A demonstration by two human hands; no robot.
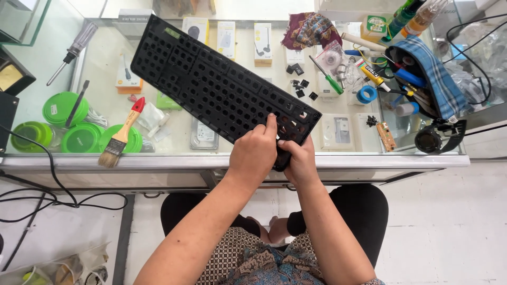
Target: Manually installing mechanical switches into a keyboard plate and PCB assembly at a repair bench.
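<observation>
A black keyboard frame [211, 79] with its keycaps removed slants across the glass counter [338, 158], its far end up at the left. Both hands grip its near right end. My left hand [255, 153] lies on top with a finger pressing into the key holes. My right hand [298, 158] holds the lower corner from beneath, with the thumb on the frame. Several loose black keycaps [300, 84] lie on the glass just beyond the frame's right end.
A paintbrush with a red handle [122, 134] lies at the left, near green round tins [68, 124] and a screwdriver [74, 50]. A green-handled screwdriver [327, 76], a glue tube [369, 71], blue tape [366, 95] and a checked pouch [433, 79] crowd the right.
</observation>
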